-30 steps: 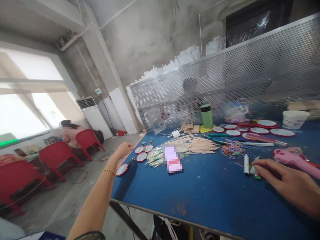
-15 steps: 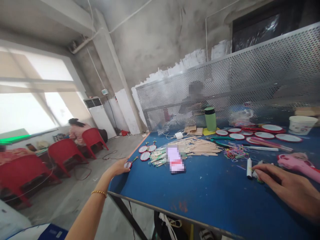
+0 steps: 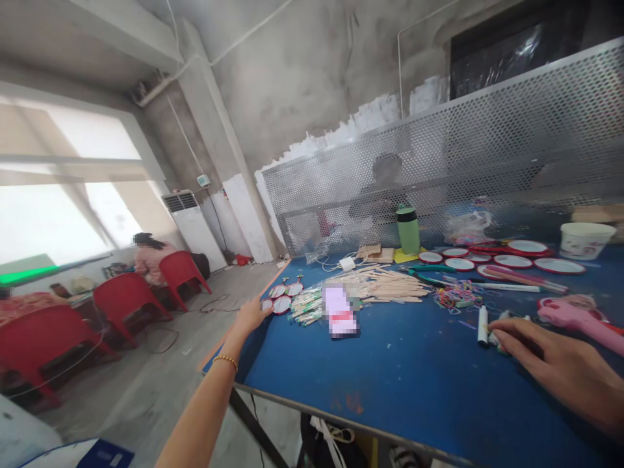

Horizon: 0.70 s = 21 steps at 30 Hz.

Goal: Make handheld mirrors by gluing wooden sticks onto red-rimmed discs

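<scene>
Out at the table's left edge, my left hand (image 3: 251,316) has its fingers closed at the side of a small round disc (image 3: 266,304) with a red rim and pale face, partly covered by the fingers. Right against it lies a similar disc (image 3: 281,305), with two more just behind that have short handles. My right hand (image 3: 550,351) rests at the right, thumb and fingers curled together over a small whitish and green thing (image 3: 495,338), mostly hidden. Just left of those fingertips is a white marker (image 3: 482,324) with a black end.
Wooden sticks (image 3: 397,286) and a phone-like slab (image 3: 340,313) lie mid-table. Behind are a green bottle (image 3: 408,234), larger red-rimmed discs (image 3: 511,261) and a paper cup (image 3: 585,240). Colourful rubber bands (image 3: 457,296) and a pink glue gun (image 3: 582,318) lie right. A perforated screen (image 3: 331,188) borders the back.
My left hand has moved right and slightly away from me, bringing the small red-rimmed disc up beside the other small discs. My right hand has stayed nearly still.
</scene>
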Each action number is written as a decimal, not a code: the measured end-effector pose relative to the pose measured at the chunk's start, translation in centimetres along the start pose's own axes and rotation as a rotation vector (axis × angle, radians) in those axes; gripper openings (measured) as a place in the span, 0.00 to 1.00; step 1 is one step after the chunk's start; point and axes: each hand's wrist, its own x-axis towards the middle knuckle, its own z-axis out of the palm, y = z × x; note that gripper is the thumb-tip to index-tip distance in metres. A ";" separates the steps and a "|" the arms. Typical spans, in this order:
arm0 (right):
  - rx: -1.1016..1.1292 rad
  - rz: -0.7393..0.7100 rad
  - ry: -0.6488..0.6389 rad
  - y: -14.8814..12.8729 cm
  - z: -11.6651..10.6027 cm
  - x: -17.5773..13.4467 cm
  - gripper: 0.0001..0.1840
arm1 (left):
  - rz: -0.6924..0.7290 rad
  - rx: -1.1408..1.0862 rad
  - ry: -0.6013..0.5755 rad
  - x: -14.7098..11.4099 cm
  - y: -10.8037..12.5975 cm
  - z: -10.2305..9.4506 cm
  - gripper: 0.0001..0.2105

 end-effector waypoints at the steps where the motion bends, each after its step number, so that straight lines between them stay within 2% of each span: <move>1: 0.008 0.002 -0.002 -0.2 -0.1 -0.1 0.19 | -0.005 0.006 0.007 0.0 0.3 0.1 0.30; 6: 0.047 -0.030 -0.003 -0.2 -0.1 -0.1 0.18 | -0.041 0.042 0.075 -1.2 0.5 -0.7 0.22; 10: 0.039 -0.090 0.029 0.3 0.0 -0.1 0.16 | -0.006 0.066 0.231 -3.9 1.5 -2.1 0.20; 12: 0.038 -0.143 0.032 0.0 0.0 -0.3 0.15 | 0.136 0.012 0.449 -5.5 3.3 -2.9 0.19; 13: 0.033 -0.174 0.036 -0.2 0.0 -0.4 0.15 | 0.245 -0.046 0.519 -6.3 4.6 -3.3 0.18; 16: 0.017 -0.265 0.046 -1.0 0.1 -0.7 0.13 | 0.630 -0.266 0.625 -9.4 10.0 -4.7 0.14; 19: -0.009 -0.330 0.037 -1.6 0.3 -1.1 0.14 | 0.986 -0.403 0.574 -12.8 16.7 -5.8 0.11; 21: -0.026 -0.357 -0.017 -1.9 0.3 -1.3 0.14 | 1.180 -0.455 0.471 -14.6 21.2 -6.2 0.12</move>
